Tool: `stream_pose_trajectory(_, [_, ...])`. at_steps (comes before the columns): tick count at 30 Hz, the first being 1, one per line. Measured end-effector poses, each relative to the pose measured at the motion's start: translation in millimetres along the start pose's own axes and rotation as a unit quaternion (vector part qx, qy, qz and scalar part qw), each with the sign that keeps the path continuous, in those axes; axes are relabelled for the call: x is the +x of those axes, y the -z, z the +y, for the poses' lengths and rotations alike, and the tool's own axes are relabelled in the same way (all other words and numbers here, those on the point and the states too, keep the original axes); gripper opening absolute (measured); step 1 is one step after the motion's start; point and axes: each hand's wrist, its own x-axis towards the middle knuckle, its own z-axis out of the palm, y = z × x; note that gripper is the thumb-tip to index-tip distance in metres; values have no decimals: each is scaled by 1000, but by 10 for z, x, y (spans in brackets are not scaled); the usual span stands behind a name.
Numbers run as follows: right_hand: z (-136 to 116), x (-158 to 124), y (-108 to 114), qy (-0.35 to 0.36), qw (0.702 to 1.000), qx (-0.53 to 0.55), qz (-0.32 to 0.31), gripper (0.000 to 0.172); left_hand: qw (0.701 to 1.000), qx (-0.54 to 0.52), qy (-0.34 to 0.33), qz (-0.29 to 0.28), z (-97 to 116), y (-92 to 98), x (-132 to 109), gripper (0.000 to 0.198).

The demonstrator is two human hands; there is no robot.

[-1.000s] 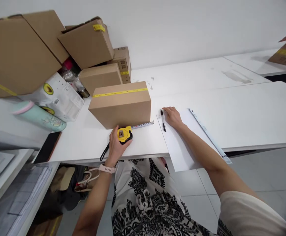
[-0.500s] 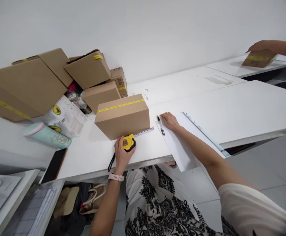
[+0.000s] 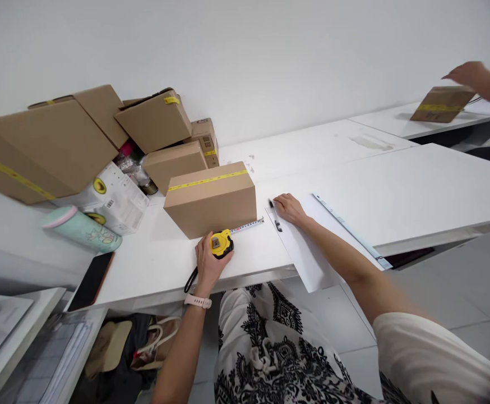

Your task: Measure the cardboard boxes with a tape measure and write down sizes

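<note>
My left hand [image 3: 208, 262] is closed around a yellow and black tape measure [image 3: 222, 244], its black strap hanging beside the wrist. The tape's short extended blade [image 3: 247, 226] lies along the base of a closed cardboard box [image 3: 213, 210] with yellow tape across its top. To the right, my right hand [image 3: 289, 208] rests palm down on a sheet of white paper [image 3: 308, 247], its fingers loosely extended and holding nothing. Just left of those fingertips a black and clear pen [image 3: 275, 216] lies on the paper's edge.
Several cardboard boxes [image 3: 152, 123] are stacked at the back left, near a mint tumbler [image 3: 83, 230] and a phone [image 3: 91, 280]. A pale blue ruler-like strip [image 3: 350, 229] lies right of the paper. Another person's hand [image 3: 470, 76] is above a small box [image 3: 442, 105] at far right.
The other person's hand has lifted off the small box at far right. The view has shifted slightly. Both my hands keep their places.
</note>
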Motion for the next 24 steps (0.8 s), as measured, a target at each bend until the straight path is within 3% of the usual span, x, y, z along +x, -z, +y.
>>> stream_pose_trajectory(10, [-45, -9, 51, -31, 999, 31, 6, 35, 991, -126, 49, -12, 138, 124, -32, 74])
stream_pose_trajectory(15, [-203, 35, 207, -78, 988, 120, 54, 39, 964, -256, 65, 3, 36, 448, -45, 68])
stream_pose_trajectory(18, [-365, 40, 286, -103, 954, 280, -2, 39, 938, -336, 70, 50, -102, 732, 54, 77])
stream_pose_trajectory(20, [-463, 32, 312, -104, 930, 346, -66, 49, 898, -423, 85, 89, -205, 900, 165, 85])
stream_pose_trajectory(22, [-541, 23, 327, -86, 917, 371, -122, 66, 862, -486, 95, 106, -307, 1021, 296, 87])
stream_pose_trajectory(24, [-609, 16, 340, -40, 929, 342, -133, 76, 852, -505, 97, 101, -405, 1085, 427, 85])
